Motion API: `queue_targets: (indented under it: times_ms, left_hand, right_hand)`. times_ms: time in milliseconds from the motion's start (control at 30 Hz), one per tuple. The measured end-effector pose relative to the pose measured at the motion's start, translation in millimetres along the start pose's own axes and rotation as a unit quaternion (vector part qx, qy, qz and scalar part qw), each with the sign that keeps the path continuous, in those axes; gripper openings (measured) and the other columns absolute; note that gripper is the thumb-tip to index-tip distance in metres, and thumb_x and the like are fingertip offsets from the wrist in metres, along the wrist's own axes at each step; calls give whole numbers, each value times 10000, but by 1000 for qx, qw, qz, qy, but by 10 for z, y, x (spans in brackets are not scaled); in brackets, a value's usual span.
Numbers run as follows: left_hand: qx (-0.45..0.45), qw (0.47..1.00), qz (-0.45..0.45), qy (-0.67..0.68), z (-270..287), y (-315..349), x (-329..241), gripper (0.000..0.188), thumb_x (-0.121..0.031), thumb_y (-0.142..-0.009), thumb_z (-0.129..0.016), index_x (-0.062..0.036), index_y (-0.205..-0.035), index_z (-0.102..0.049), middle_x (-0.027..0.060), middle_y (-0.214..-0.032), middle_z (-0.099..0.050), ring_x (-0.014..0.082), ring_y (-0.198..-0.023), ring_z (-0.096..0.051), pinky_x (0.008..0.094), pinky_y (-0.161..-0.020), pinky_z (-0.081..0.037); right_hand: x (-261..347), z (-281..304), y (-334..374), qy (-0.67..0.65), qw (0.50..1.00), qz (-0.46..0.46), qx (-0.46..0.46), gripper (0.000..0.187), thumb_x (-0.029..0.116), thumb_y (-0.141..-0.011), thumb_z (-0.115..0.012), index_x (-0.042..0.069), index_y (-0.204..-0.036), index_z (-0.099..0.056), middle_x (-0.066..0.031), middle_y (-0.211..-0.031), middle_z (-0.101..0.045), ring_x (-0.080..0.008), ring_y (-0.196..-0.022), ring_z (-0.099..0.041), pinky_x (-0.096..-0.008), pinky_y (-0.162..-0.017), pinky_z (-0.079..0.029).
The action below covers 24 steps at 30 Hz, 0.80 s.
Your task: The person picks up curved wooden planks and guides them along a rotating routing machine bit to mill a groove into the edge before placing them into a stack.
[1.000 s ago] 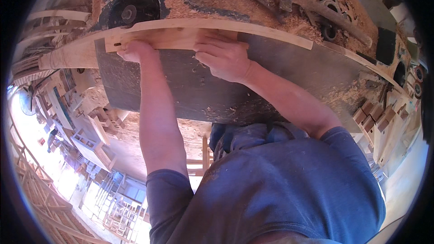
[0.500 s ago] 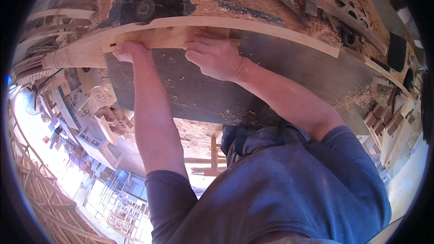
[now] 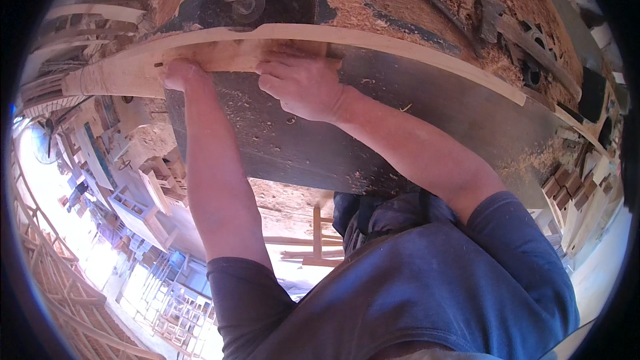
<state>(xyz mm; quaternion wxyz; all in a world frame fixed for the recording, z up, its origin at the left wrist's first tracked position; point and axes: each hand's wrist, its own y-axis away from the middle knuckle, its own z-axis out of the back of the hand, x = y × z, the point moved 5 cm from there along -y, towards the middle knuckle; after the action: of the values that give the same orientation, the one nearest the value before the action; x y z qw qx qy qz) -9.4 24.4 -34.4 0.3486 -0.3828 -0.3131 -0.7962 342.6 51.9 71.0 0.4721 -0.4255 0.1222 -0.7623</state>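
Note:
Both hands are on a pale wooden board (image 3: pixel 230 55) lying along the far edge of a dark, flat machine table (image 3: pixel 280 147). My left hand (image 3: pixel 183 75) is closed round the board's near edge toward its left end, beside a small dark slot. Farther right, my right hand (image 3: pixel 300 85) grips the board with bent fingers, its fingertips partly lost against the wood. A long, slightly curved wooden strip (image 3: pixel 400 47) runs just beyond the board. Behind that strip stands a dark round disc (image 3: pixel 257 0) with a hub in its middle.
Sawdust (image 3: pixel 393 17) covers the surface beyond the strip, where an open-ended wrench (image 3: pixel 433 3) and a wooden-handled tool (image 3: pixel 533 50) lie. Wood blocks (image 3: pixel 567 187) are stacked at the right. Wooden frames and curved pieces (image 3: pixel 60 273) fill the lower left.
Both hands and the board have slid left along the table, relative to the disc. The view has shifted slightly, and both hands keep their hold.

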Motion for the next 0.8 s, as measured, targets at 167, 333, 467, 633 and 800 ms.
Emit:
queue_targets:
  times_ms: [167,333,467,633,800]
  left_hand:
    - [26,991,30,126,207,-6,79,326,-382,-912,-672,-197,-1170,-748,6,-1202,-722,168,-1174,-656,293,-830,-549]
    - [36,996,20,85,504,115,149,295,-350,-921,-653,-240,-1174,-754,-44,-1254,-709,126,-1131,-672,320,-876,-507]
    - [32,998,2,59,475,90,172,277,-306,-938,-614,-236,-1163,-760,-43,-1222,-722,122,-1121,-669,341,-853,-488]
    - [37,996,28,81,241,-156,199,278,-301,-944,-597,-237,-1157,-764,-32,-1190,-735,129,-1095,-675,361,-817,-472]
    - [6,993,41,112,171,-307,223,276,-308,-955,-585,-232,-1150,-765,-7,-1200,-732,150,-1095,-676,373,-823,-463]
  right_hand:
    - [-11,-159,-62,-40,999,-23,23,185,72,-683,-694,98,-856,-636,-29,-1046,-711,-213,-1083,-686,-334,-861,-588]
    - [6,-261,-132,-12,1000,-6,-26,72,172,-714,-644,122,-761,-622,-26,-840,-644,-199,-947,-685,-331,-828,-582]
    - [24,-368,-161,-1,1000,-1,-9,83,162,-714,-656,117,-781,-634,-22,-887,-669,-200,-960,-693,-335,-832,-582]
    - [68,-424,-193,9,999,-14,33,131,120,-701,-680,107,-829,-651,-22,-968,-699,-196,-982,-701,-335,-834,-585]
    - [93,-437,-226,2,999,-17,45,203,52,-686,-696,93,-877,-642,-33,-1082,-731,-194,-1011,-709,-332,-802,-597]
